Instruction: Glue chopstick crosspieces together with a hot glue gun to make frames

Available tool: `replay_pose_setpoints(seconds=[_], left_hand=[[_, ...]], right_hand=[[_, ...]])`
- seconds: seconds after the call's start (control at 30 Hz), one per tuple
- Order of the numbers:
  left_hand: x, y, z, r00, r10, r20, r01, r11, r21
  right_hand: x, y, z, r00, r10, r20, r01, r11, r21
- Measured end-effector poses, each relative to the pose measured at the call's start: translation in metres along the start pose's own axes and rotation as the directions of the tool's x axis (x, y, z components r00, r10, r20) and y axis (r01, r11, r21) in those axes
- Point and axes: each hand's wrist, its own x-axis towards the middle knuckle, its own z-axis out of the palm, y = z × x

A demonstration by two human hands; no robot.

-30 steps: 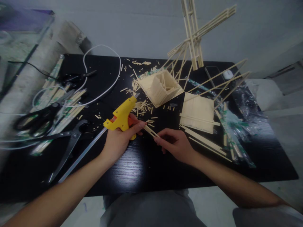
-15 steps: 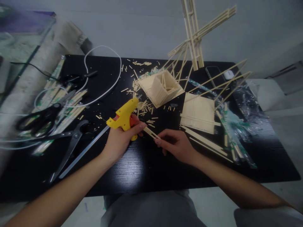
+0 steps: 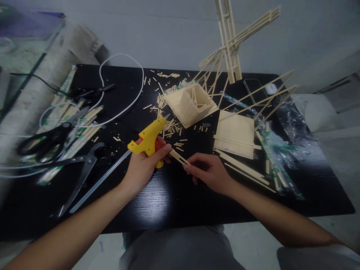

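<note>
My left hand (image 3: 144, 165) is wrapped round a yellow hot glue gun (image 3: 149, 135), its nozzle pointing up and right and a clear glue stick (image 3: 101, 181) trailing from its back. The same hand's thumb pinches one end of a short pair of thin wooden sticks (image 3: 178, 156). My right hand (image 3: 209, 170) pinches the other end of those sticks; a narrow gap shows between them. Beyond the hands stands a hollow box-like wooden stick model (image 3: 194, 107) on a flat stick base. Beside it lies a square stick panel (image 3: 234, 131) with long sticks rising from it.
Black scissors (image 3: 56, 137) and pliers (image 3: 89, 161) lie left, near bundled sticks (image 3: 87, 129) and a white cable (image 3: 142, 80). Cut stick bits (image 3: 168, 129) litter the middle. A cross-shaped stick frame (image 3: 230, 45) rises behind. Loose sticks (image 3: 244, 168), plastic wrappers (image 3: 281, 161) and a phone (image 3: 251, 90) lie right.
Almost nothing differs. The view has shifted very slightly; both hands keep the same grip on the glue gun and the wooden sticks.
</note>
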Motion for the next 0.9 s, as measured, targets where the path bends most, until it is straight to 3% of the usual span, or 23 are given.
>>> replay_pose_setpoints(seconds=[0.9], left_hand=[[-0.0015, 0.0042, 0.0025, 0.998, 0.053, -0.014, -0.050, 0.986, 0.158]], right_hand=[[0.0000, 0.0026, -0.0008, 1.000, 0.002, 0.018, -0.002, 1.000, 0.015]])
